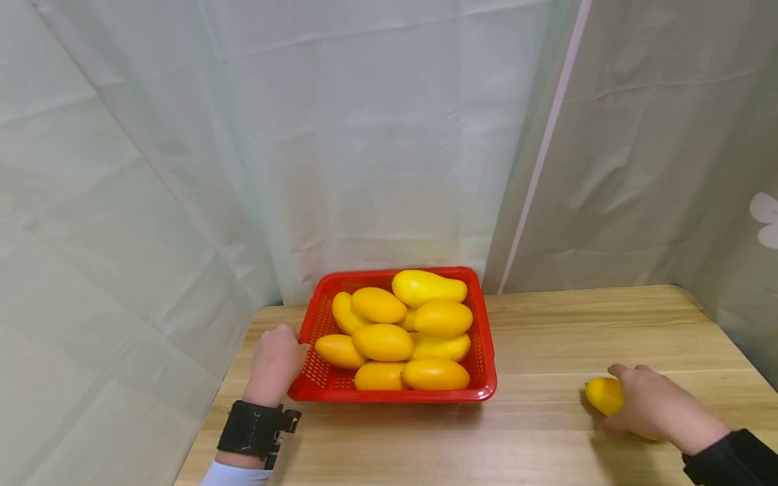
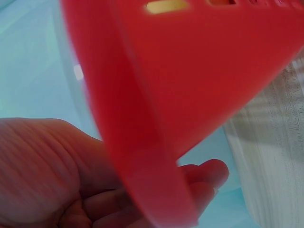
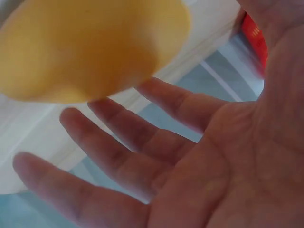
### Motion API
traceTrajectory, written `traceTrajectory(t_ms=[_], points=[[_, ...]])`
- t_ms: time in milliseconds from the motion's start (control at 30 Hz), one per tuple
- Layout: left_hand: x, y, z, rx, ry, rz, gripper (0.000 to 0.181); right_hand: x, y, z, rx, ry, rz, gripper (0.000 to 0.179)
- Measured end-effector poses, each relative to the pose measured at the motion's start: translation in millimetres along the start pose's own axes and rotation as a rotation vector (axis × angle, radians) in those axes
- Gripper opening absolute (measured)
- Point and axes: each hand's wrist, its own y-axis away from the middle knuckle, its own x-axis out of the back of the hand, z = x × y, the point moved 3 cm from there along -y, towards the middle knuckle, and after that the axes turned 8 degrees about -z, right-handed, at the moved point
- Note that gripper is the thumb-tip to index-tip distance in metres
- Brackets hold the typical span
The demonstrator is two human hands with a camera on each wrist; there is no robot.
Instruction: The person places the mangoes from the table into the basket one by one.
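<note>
A red plastic basket stands at the back of the table, filled with several yellow mangoes. My left hand grips its left rim; in the left wrist view the fingers curl beneath the red edge. Far to the right, a single mango lies on the wood, partly covered by my right hand. Seen from the right wrist, the fingers are spread and nearly straight beside that mango, with some fingertips at its edge. Whether they touch it I cannot tell.
The light wooden table carries everything. Pale cloth hangs behind and along both sides, close to the basket's back. A larger, lighter yellow fruit with a narrow end lies at the basket's back right.
</note>
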Motion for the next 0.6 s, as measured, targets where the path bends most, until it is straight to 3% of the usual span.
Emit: traceTrajectory(t_ms=[200,600], points=[[-0.4,0.4,-0.6,0.002,0.0,-0.005,0.023,-6.9,-5.1,6.8,-0.006,-0.049,-0.036,0.1],[0.0,-1.0,-0.3,-0.007,0.0,0.012,0.02,-10.1,-8.2,6.2,0.034,-0.03,0.004,0.08]])
